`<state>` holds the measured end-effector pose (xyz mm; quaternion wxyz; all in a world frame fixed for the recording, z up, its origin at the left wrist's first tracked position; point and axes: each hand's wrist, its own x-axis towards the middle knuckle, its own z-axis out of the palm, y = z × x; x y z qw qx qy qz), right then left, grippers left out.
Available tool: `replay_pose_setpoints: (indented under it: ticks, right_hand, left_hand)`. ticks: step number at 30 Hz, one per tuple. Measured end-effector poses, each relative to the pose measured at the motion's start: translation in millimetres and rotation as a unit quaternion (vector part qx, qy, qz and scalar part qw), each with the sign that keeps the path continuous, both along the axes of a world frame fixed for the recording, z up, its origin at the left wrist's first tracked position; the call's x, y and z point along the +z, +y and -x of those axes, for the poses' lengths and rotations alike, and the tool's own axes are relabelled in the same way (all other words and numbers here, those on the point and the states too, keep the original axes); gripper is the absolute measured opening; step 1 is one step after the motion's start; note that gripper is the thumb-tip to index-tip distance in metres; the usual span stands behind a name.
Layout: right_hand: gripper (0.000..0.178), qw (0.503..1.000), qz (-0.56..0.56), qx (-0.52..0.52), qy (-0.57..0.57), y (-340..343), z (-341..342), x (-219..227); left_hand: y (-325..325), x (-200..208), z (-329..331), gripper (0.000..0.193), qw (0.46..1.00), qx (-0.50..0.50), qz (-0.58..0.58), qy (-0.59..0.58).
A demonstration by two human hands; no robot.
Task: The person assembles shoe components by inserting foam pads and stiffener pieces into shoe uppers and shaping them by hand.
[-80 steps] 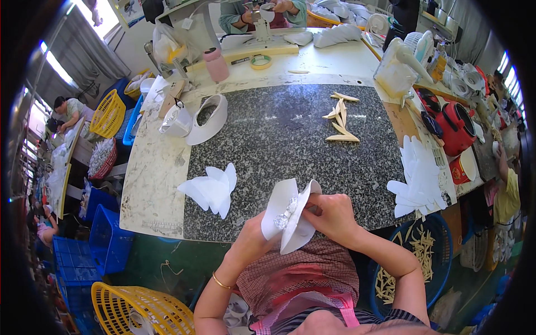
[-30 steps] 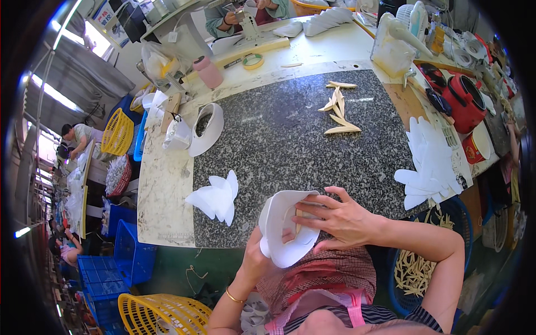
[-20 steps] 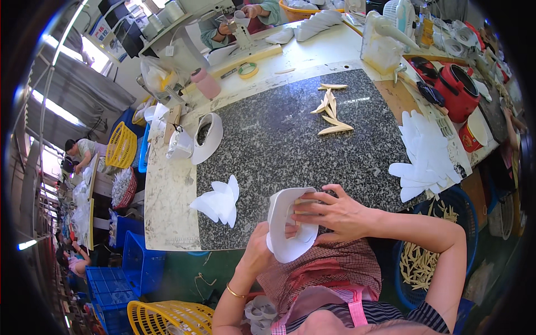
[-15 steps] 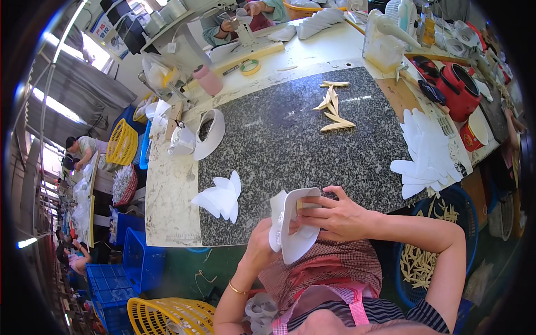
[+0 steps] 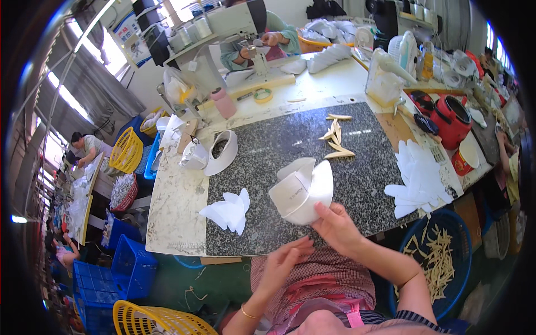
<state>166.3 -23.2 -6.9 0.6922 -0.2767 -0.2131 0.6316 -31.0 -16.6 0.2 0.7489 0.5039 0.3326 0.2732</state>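
Observation:
A white visor [image 5: 296, 198], with a stiff curved band and a brim, is held up over the near part of the speckled dark stone slab [image 5: 268, 145]. My right hand [image 5: 338, 226] grips its lower right edge, thumb on the outside. Lower and to the left, my left hand [image 5: 287, 262] is off the visor, fingers stretched out and holding nothing. White leaf-shaped pieces [image 5: 228, 211] lie on the slab's left side. Toward its far right lies a small group of cream crescent strips [image 5: 336, 137]. Another white visor [image 5: 223, 152] rests at the slab's left edge.
White pieces [image 5: 416, 178] are stacked at the right. A blue basket [image 5: 468, 262] of cream strips stands below the table's right edge; a yellow basket [image 5: 159, 321] is at lower left. A co-worker's hands [image 5: 272, 39] are at a sewing machine [image 5: 259, 61] across the table.
The visor has moved up and away over the slab and turned, now in my right hand only. My left hand has let go of it. The whole view has shifted slightly.

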Motion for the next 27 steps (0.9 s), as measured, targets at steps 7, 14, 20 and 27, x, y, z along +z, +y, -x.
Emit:
replay_pose_setpoints:
  ticks: [7,14,20,27]
  right_hand:
    - [0.050,0.975,0.077,0.040,0.206,-29,31,11]
    - [0.055,0.971,0.109,0.107,-0.185,-42,-6,-9]
    - [0.018,0.799,-0.024,-0.198,-0.568,-32,-28,45]
    - [0.024,0.713,-0.098,-0.009,-0.694,-1,-28,75]
  left_hand:
    - [4,-24,-38,0.071,0.936,0.086,0.151,-0.307]
    - [6,-21,-35,0.063,0.917,0.170,0.127,-0.337]
    - [-7,-21,-29,0.062,0.926,0.166,0.102,-0.324]
    - [-13,-37,-32,0.055,0.944,0.136,0.099,-0.282]
